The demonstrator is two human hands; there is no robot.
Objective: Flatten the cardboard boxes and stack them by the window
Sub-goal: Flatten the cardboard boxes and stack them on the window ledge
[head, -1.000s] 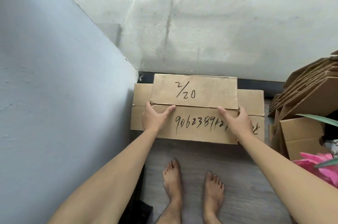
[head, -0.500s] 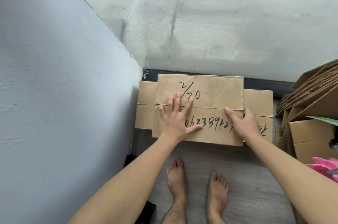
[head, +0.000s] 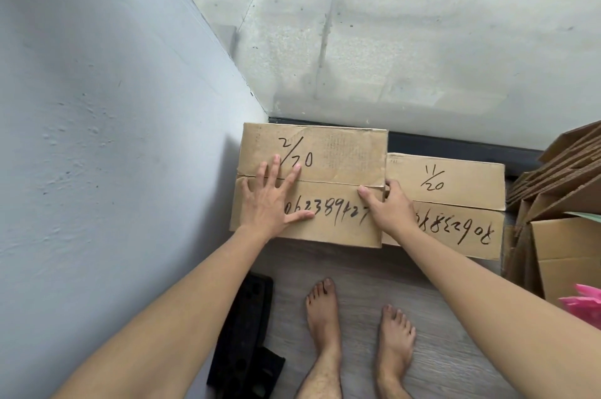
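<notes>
A flattened cardboard box marked "2/20" point(head: 341, 164) lies on the floor against the left wall, below the window glass. My left hand point(head: 270, 200) presses flat on it with fingers spread. My right hand point(head: 387, 206) grips its right edge, thumb on top and fingers curled over the side. Under it and shifted right lies a second flattened box marked "1/20" point(head: 455, 190), partly covered by the top one.
The grey wall point(head: 113, 138) is close on the left. More cardboard boxes point(head: 559, 197) are piled at the right, with a pink thing point(head: 585, 304) below them. A black object point(head: 247, 333) lies on the wood floor beside my bare feet point(head: 325, 317).
The top box has slid left toward the wall, uncovering the "1/20" box on the right. My left hand went from gripping the edge to pressing flat on top.
</notes>
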